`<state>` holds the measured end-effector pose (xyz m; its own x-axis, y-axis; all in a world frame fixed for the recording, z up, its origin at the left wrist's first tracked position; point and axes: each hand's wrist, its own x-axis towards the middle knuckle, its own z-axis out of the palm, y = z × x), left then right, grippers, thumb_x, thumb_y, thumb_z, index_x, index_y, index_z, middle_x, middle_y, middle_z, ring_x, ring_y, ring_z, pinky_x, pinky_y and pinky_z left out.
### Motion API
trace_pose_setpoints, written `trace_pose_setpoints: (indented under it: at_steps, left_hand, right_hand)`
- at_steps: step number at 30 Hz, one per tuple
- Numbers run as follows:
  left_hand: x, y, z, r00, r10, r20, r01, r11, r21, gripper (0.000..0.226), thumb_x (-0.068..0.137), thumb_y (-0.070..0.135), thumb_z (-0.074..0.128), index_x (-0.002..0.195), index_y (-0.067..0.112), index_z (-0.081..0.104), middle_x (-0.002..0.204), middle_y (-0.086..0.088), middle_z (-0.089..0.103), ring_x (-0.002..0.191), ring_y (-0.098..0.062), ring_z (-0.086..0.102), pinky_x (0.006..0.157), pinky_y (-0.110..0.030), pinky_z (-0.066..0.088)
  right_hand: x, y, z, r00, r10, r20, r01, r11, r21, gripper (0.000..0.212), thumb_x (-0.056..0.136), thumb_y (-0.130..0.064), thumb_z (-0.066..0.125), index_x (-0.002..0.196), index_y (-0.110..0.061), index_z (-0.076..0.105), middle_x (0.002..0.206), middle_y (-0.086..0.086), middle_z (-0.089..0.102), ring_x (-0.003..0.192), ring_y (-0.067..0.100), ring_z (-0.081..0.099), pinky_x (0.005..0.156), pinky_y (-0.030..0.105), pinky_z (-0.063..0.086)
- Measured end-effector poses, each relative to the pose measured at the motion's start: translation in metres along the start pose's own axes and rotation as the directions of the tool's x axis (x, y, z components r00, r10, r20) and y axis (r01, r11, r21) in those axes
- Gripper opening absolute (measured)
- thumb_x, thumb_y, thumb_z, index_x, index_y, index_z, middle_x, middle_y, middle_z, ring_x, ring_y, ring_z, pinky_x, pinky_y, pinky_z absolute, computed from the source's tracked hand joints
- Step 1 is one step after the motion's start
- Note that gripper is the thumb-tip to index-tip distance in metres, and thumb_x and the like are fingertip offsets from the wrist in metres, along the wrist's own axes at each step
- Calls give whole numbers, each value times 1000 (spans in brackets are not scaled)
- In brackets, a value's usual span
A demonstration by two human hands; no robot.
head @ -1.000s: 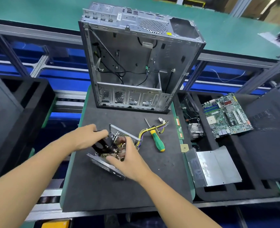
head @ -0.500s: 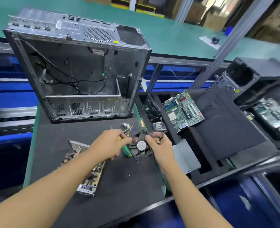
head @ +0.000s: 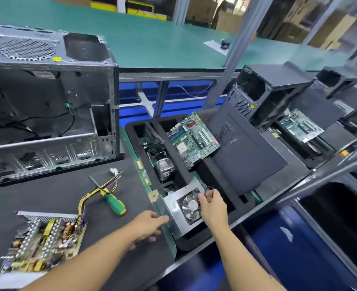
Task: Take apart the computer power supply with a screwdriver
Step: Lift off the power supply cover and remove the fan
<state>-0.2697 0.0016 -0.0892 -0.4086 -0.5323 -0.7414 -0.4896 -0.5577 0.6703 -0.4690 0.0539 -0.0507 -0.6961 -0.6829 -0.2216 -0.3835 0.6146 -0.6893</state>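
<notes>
Black fan (head: 189, 207) on metal cover (head: 174, 206), right grip (head: 213, 208) pinching it, left grip (head: 149, 224) spread, green screwdriver (head: 113, 203) nearby

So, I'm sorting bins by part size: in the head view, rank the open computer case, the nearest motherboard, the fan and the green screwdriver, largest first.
1. Computer case.
2. Motherboard.
3. Green screwdriver and fan: too close to rank; the screwdriver is longer but thin, and the right hand hides part of the fan.

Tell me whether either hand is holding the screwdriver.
No: the screwdriver lies on the mat, apart from the left hand, and the right hand grips the fan.
</notes>
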Motion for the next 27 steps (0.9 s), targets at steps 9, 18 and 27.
trace_pose_setpoints:
  at_steps: [9, 18, 27]
  left_hand:
    - [21, 21, 54, 978, -50, -200, 54, 998, 16, 26, 97, 29, 58, 84, 9, 47, 69, -8, 54, 70, -34, 72, 68, -36, 58]
    - [53, 75, 38, 920, 42, -390, 80, 954, 290, 24, 99, 20, 43, 102, 1, 57, 110, -18, 65, 92, -39, 69, 86, -42, 56]
    - [71, 84, 28, 915, 84, -394, 106, 894, 435, 25, 98, 18, 47, 78, 4, 51, 83, -17, 66, 75, -36, 71, 76, -39, 59]
  right_hand:
    - [19, 21, 13, 989, 41, 141, -38, 999, -23, 19, 98, -31, 56, 96, -12, 51, 87, -1, 64, 81, 21, 60, 66, 28, 39]
    - [51, 20, 22, 971, -42, 236, 41, 999, 9, 16, 100, -29, 52, 98, -13, 48, 90, 0, 60, 78, 16, 54, 62, 20, 33]
    - [77, 12, 35, 958, -12, 287, 10, 1000, 9, 18, 102, -30, 48, 100, -13, 43, 88, 3, 62, 72, 20, 53, 64, 32, 41]
